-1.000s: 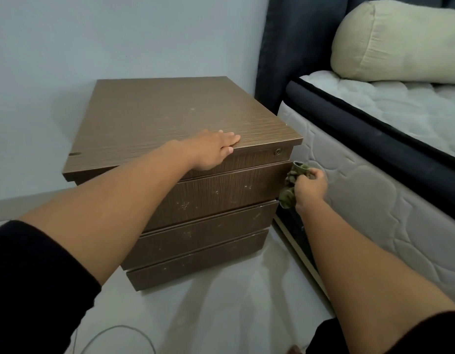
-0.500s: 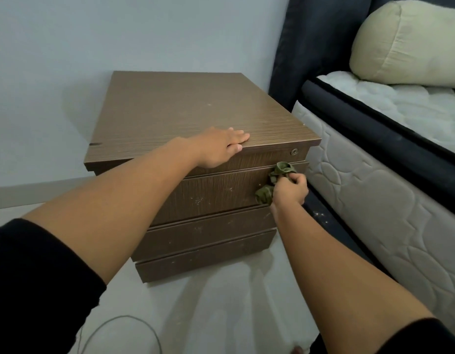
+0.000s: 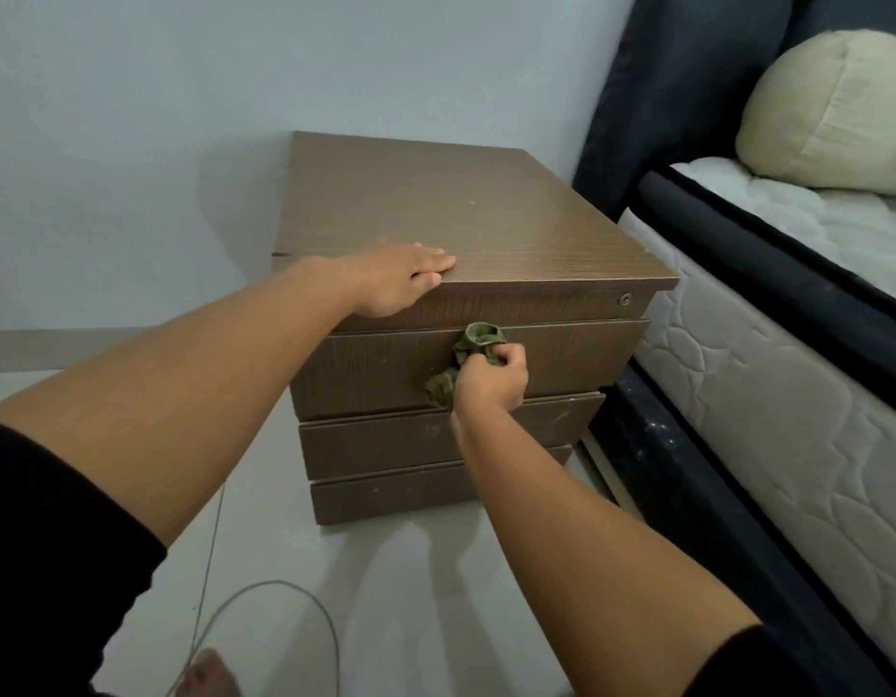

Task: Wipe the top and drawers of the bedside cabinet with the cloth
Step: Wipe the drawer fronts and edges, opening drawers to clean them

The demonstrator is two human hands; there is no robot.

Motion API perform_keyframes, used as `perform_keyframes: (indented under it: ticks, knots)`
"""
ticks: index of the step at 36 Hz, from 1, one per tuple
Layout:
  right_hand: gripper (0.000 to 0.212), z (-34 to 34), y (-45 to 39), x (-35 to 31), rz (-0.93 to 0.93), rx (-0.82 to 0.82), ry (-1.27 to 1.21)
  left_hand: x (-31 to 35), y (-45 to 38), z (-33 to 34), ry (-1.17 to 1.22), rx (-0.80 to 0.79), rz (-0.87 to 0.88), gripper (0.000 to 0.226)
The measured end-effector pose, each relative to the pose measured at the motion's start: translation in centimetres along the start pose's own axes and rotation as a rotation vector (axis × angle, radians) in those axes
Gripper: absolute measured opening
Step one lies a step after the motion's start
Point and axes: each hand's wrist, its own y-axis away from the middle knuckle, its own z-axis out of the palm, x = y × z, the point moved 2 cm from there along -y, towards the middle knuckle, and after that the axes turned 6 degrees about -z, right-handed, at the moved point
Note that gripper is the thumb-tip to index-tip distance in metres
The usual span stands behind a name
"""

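A brown wood-grain cabinet (image 3: 466, 228) is seen from above, set against a pale wall. It serves as the landmark here. Four drawer fronts are stacked on its near face, and a small round lock (image 3: 625, 298) is set at the right end of the top one.

The left hand (image 3: 395, 279) is laid flat on the front left edge of the cabinet top, fingers straight, thumb hooked just under the lip; nothing is held in it. It appears to be used as a brace.

A bunched green cloth (image 3: 468, 359) is held in the curled grip of the right hand (image 3: 491, 382) and is pressed against the second drawer (image 3: 375, 364), near the middle of its front. Part of the cloth is pushed up to the seam below the top drawer.

The step in hand is judged to be the wiping of the drawer fronts. Pale specks are visible on the two lower drawers (image 3: 385, 440), so these seem not yet cleaned. For the next move, the cloth would need to be swept sideways along this front, then taken down to the drawers below, with pressure kept even.

To the right of the cabinet, a bed (image 3: 767, 374) with a cream pillow (image 3: 833, 108) is seen. On the floor before the cabinet, a thin grey cable (image 3: 264, 601) is looped.
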Motion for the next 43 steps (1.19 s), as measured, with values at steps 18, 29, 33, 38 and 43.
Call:
perform_keyframes:
  ticks: [18,29,33,38,43]
  knots:
    - [0.016,7.5,12.2,0.6,-0.044,-0.241,0.058,-7.1,7.2,-1.0,0.016,0.099,-0.131,0.046]
    - [0.026,8.2,15.1,1.8,-0.333,-0.766,0.377,-9.0,9.8,-0.3,0.042,0.195,-0.137,0.058]
    - [0.024,7.0,14.8,3.0,-0.958,-0.717,0.651,-9.2,10.2,0.4,-0.044,0.233,-0.119,0.070]
    - [0.005,6.4,11.6,3.4,-1.665,-0.543,0.781,-9.4,10.7,1.3,-0.233,0.292,-0.104,0.082]
    - [0.013,6.3,9.7,3.1,-1.937,-0.551,0.857,-8.8,10.2,2.0,-0.352,0.310,-0.091,0.088]
